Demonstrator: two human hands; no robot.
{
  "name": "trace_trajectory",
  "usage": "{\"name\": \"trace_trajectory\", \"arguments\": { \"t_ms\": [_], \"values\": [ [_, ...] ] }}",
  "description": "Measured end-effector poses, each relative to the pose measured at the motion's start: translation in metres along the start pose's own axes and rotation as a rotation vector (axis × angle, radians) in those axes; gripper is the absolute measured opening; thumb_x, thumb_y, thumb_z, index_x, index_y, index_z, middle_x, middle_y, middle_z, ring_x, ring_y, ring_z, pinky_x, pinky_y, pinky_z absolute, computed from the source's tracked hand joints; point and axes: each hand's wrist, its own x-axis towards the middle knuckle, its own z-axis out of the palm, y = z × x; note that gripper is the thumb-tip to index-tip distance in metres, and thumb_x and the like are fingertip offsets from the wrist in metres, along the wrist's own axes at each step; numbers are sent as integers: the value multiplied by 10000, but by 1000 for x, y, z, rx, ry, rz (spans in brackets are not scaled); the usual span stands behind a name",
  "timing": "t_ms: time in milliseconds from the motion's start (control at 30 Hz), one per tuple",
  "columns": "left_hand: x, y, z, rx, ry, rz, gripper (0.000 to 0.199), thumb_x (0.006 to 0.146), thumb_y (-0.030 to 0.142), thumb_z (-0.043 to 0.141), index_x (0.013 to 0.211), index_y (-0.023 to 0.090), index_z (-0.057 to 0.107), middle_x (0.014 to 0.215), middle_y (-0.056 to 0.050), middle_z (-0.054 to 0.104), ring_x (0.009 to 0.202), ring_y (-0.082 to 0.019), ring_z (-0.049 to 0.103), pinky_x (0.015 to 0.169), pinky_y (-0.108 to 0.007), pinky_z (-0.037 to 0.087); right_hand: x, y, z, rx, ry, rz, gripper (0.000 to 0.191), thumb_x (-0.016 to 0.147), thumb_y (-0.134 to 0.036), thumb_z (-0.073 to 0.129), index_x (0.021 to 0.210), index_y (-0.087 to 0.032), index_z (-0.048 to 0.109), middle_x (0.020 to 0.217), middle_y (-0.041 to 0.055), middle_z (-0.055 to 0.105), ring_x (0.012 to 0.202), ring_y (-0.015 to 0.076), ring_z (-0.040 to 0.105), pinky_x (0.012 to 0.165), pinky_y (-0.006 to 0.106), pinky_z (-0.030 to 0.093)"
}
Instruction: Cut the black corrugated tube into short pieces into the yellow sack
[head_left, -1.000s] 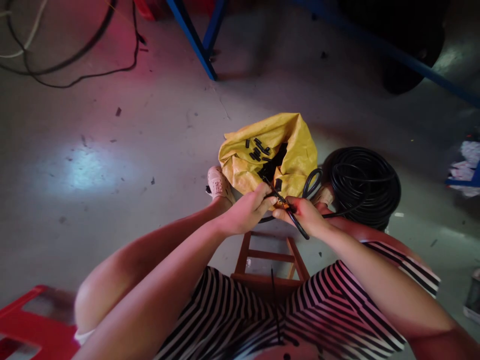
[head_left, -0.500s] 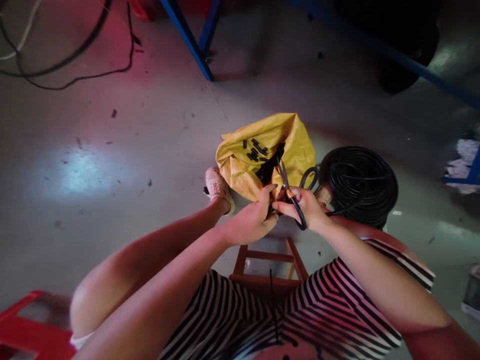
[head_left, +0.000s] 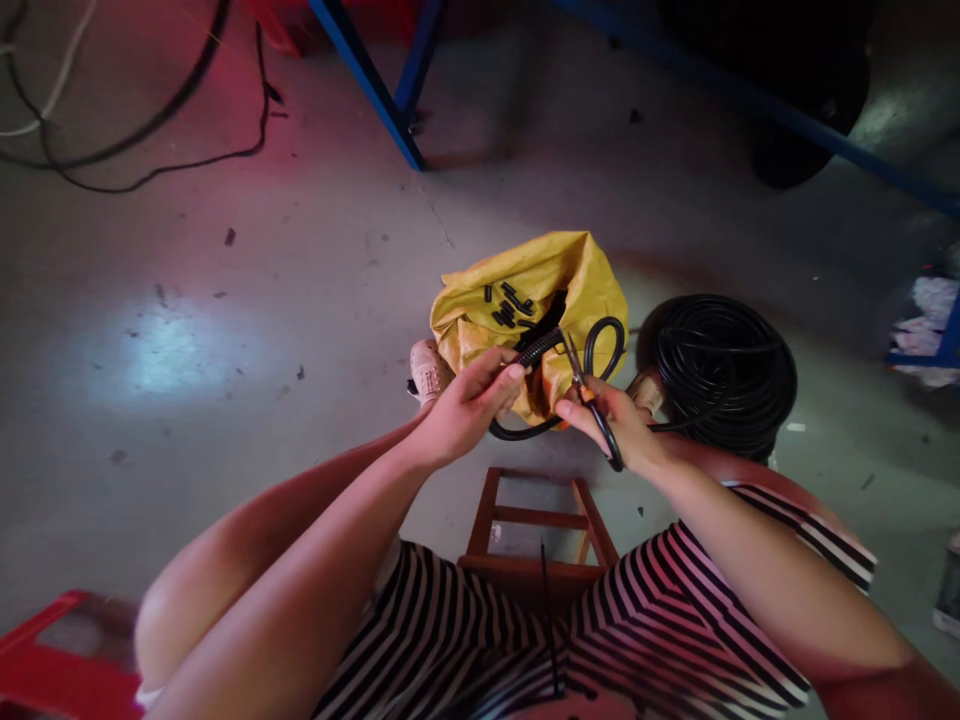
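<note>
My left hand (head_left: pixel 472 400) is closed around black tubing, pinching it near its free end. A ribbed-looking black stretch of the tubing (head_left: pixel 540 348) points up and right from my fingers, over the mouth of a yellow bag (head_left: pixel 480 275). Below, the tubing bends in a curve toward my right hand (head_left: pixel 615 415), and another loop rises above that hand. Scissors (head_left: pixel 605 437) with dark handles are in my right hand, their blades slightly apart and close to the tubing's end. Several short cut black pieces (head_left: pixel 506 310) lie on the bag's inner side.
A large coil of black tubing (head_left: pixel 724 375) lies on the floor at the right. A small wooden stool (head_left: pixel 540 570) stands between my legs, and a red stool (head_left: pixel 67 660) is at lower left. Blue metal legs (head_left: pixel 375 90) and loose cables (head_left: pixel 157 165) are farther off.
My left hand has moved slightly left and up, away from my right hand, and the tubing's end now shows above the bag. The scissors have shifted slightly down and right.
</note>
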Motion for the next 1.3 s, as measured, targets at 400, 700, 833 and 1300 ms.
{"name": "trace_trajectory", "arguments": {
  "t_ms": [400, 700, 833, 1300],
  "values": [
    [-1, 3, -1, 64, 100, 109, 280, 1018, 460, 560, 980, 183, 567, 705, 38, 445, 587, -104, 380, 566, -272, 345, -2, 6, 5, -48, 47, 30, 438, 842, -609, 694, 852, -202, 533, 758, -30, 502, 713, 144, 451, 655, 272, 335],
    [-4, 10, -1, 97, 24, 15, 304, 1015, 472, 551, 996, 169, 575, 675, 38, 420, 604, -115, 367, 542, -259, 318, -8, 3, 12, 8, -76, 27, 363, 823, -498, 737, 886, -194, 549, 774, -33, 488, 714, 137, 432, 660, 267, 332],
    [-5, 12, 0, 86, 3, -25, 344, 1002, 512, 550, 962, 171, 565, 662, 43, 403, 597, -115, 354, 534, -255, 311, -9, 3, 12, -8, -90, 26, 357, 834, -502, 725, 906, -195, 558, 792, -30, 488, 725, 139, 431, 658, 265, 331],
    [-5, 12, 3, 185, -14, 36, 307, 1022, 448, 532, 997, 152, 609, 853, -33, 581, 778, -153, 528, 698, -280, 443, -9, 8, 10, -83, -116, -4, 355, 866, -522, 705, 941, -197, 581, 817, -26, 518, 746, 145, 463, 682, 261, 359]
  ]
}}
